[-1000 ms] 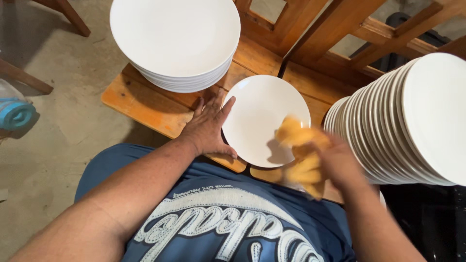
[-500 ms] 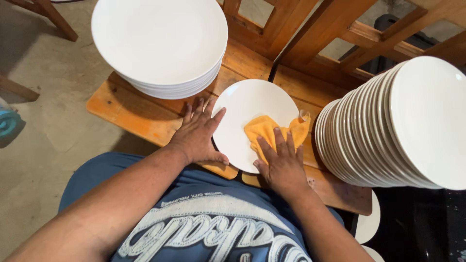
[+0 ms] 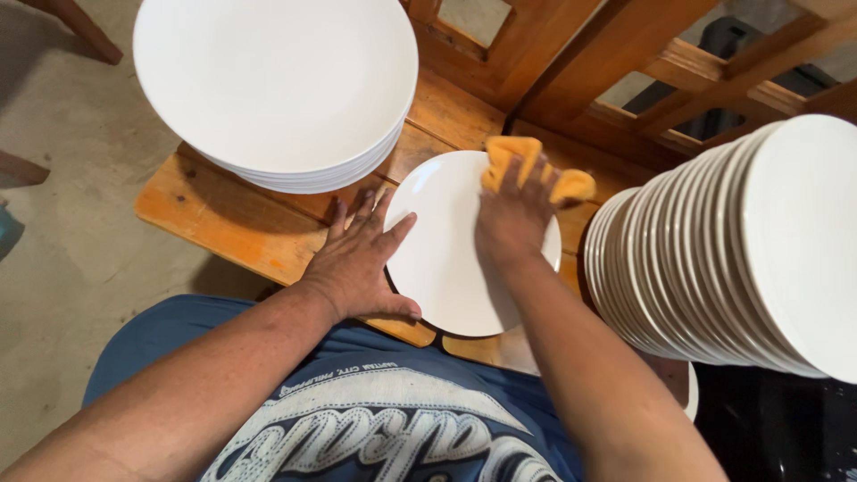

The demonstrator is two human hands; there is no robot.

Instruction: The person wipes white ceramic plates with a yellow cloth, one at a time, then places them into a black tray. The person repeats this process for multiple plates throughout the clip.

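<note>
A white plate (image 3: 442, 259) lies flat on a wooden bench (image 3: 223, 214) in front of me. My left hand (image 3: 357, 259) rests on the bench at the plate's left rim, fingers spread, thumb along the near edge. My right hand (image 3: 513, 214) presses an orange cloth (image 3: 522, 161) down on the far right part of the plate; the cloth sticks out beyond my fingers.
A stack of white plates (image 3: 277, 89) stands on the bench at the far left. A taller stack of white plates (image 3: 732, 241) leans at the right. Wooden rails (image 3: 616, 54) rise behind the bench. Concrete floor (image 3: 71, 232) lies to the left.
My right hand has slid the cloth from the plate's near edge across to its far edge. My left hand has stayed at the plate's left rim.
</note>
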